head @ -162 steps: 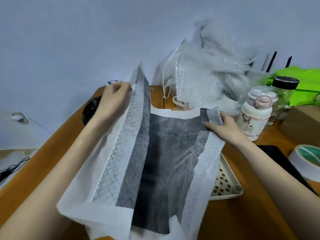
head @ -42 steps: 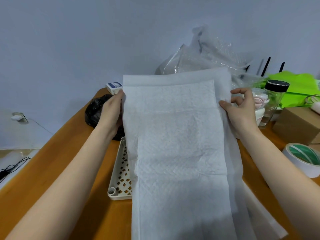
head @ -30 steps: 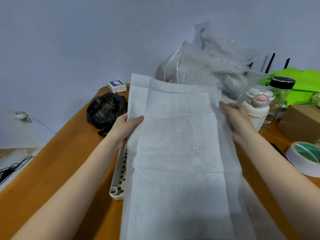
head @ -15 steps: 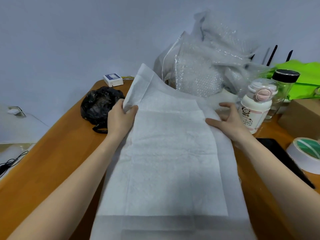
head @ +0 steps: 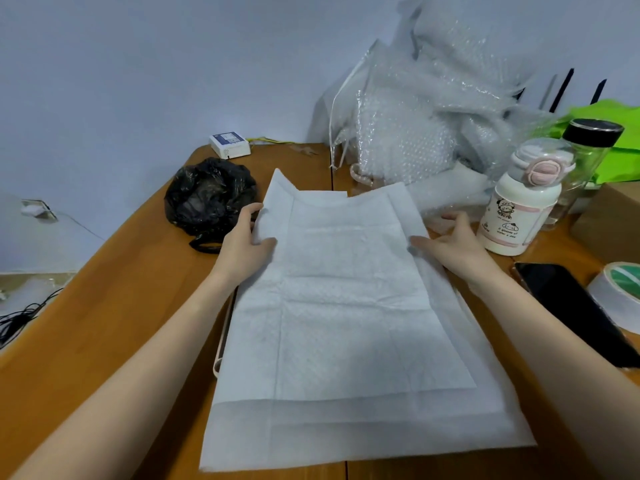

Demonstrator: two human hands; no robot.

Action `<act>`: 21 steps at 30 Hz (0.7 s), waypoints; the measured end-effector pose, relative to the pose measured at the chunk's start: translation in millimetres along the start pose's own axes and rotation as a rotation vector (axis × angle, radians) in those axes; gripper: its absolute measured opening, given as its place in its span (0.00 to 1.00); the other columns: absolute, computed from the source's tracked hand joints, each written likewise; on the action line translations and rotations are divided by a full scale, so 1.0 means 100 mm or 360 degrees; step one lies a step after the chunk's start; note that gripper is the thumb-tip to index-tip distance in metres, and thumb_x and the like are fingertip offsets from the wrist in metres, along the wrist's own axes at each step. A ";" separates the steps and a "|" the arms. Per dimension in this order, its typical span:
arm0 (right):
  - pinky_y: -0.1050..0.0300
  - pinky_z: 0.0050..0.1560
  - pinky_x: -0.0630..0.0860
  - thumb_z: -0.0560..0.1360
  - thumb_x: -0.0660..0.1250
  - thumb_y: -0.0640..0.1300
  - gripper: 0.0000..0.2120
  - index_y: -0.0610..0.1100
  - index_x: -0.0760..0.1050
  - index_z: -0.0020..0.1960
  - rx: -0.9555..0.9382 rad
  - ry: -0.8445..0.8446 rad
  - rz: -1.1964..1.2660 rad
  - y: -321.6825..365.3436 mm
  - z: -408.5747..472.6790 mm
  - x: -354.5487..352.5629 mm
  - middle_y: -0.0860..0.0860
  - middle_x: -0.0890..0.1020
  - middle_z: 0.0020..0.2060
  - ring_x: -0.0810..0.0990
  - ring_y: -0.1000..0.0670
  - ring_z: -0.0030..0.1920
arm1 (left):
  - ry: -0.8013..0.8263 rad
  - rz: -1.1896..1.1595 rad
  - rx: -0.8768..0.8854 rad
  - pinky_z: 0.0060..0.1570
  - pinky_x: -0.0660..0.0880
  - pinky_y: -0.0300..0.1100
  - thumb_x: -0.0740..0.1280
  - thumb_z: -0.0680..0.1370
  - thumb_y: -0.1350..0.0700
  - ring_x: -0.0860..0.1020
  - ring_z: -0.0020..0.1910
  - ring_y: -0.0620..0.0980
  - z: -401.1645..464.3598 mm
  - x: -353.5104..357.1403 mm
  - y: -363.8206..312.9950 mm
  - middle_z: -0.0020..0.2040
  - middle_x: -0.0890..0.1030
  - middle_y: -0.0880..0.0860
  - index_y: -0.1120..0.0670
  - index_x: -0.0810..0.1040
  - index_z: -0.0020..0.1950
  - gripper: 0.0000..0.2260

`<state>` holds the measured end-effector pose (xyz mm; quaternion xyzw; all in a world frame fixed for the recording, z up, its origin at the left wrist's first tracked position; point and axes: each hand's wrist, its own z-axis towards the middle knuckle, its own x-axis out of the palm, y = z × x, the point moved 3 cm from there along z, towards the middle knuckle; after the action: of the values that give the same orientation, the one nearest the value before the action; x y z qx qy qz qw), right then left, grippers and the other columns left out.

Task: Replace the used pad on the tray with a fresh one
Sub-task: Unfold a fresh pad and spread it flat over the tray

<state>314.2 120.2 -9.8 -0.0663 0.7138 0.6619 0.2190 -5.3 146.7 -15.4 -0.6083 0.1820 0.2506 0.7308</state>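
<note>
Head view, sole view on record.

Item 1: fresh pad (head: 349,323). White, quilted centre with a thin plain border. It lies spread over the tray (head: 221,341), hiding it except for a sliver of cream rim at the pad's left edge. The near border overhangs onto the wooden table (head: 104,323); the far left corner curls upward.

Item 2: left hand (head: 244,247). We find it holding the pad's left border near the far corner, thumb on top of the sheet and fingers underneath or behind the edge.

Item 3: right hand (head: 453,245). Fingers spread and nearly straight, resting at the pad's right border; we see no pinch, and cannot tell whether it presses down.

Item 4: surroundings. Black bag (head: 207,199) beside the left hand; white bottle (head: 519,209) near the right hand; phone (head: 575,306) and tape roll (head: 620,296) further right; bubble wrap (head: 433,116) behind.

Handling note. We judge the pad light, soft and limp, holding creases and liable to bunch or slide if dragged one-sided. We would take it by the plain borders at opposite edges, or at the corners, keep it taut, then smooth from the centre outward so it sits inside the rim. Thin borders may tear under a hard tug.
</note>
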 end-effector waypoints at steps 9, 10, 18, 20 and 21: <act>0.57 0.47 0.69 0.69 0.69 0.36 0.28 0.40 0.64 0.66 -0.0286 -0.0015 -0.0619 0.06 -0.16 -0.01 0.44 0.75 0.51 0.74 0.46 0.52 | -0.0120 0.0490 0.0346 0.64 0.61 0.39 0.68 0.76 0.58 0.66 0.66 0.56 -0.17 -0.05 -0.03 0.66 0.66 0.58 0.57 0.70 0.67 0.20; 0.57 0.51 0.68 0.68 0.69 0.37 0.26 0.40 0.66 0.64 -0.0334 -0.0046 -0.0672 0.05 -0.18 -0.01 0.42 0.73 0.55 0.73 0.44 0.56 | -0.0100 0.0504 0.0407 0.64 0.61 0.39 0.68 0.76 0.58 0.66 0.67 0.56 -0.21 -0.06 -0.07 0.66 0.67 0.57 0.57 0.71 0.66 0.19; 0.61 0.57 0.62 0.73 0.66 0.39 0.15 0.46 0.75 0.59 -0.0825 0.0012 -0.0741 0.34 -0.64 0.09 0.51 0.71 0.54 0.71 0.48 0.60 | 0.0340 0.0443 0.0798 0.64 0.60 0.33 0.65 0.78 0.48 0.67 0.66 0.43 -0.84 -0.05 -0.72 0.66 0.70 0.48 0.50 0.73 0.65 0.17; 0.61 0.58 0.64 0.73 0.65 0.39 0.13 0.47 0.76 0.57 -0.0946 0.0048 -0.0711 0.41 -0.78 0.12 0.51 0.74 0.55 0.72 0.51 0.59 | 0.0573 0.0462 0.0838 0.64 0.62 0.33 0.64 0.76 0.43 0.67 0.65 0.39 -1.11 -0.04 -0.88 0.66 0.69 0.45 0.48 0.71 0.66 0.20; 0.60 0.59 0.65 0.73 0.65 0.39 0.13 0.47 0.77 0.57 -0.0988 0.0062 -0.0705 0.44 -0.84 0.13 0.50 0.75 0.55 0.72 0.51 0.59 | 0.0680 0.0495 0.0854 0.63 0.63 0.32 0.63 0.76 0.41 0.67 0.64 0.38 -1.24 -0.02 -0.95 0.66 0.68 0.44 0.47 0.70 0.67 0.22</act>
<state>266.6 45.5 28.1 -0.2948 0.4517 0.7819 0.3127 53.5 12.3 37.4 -0.3989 0.4796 0.1694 0.7630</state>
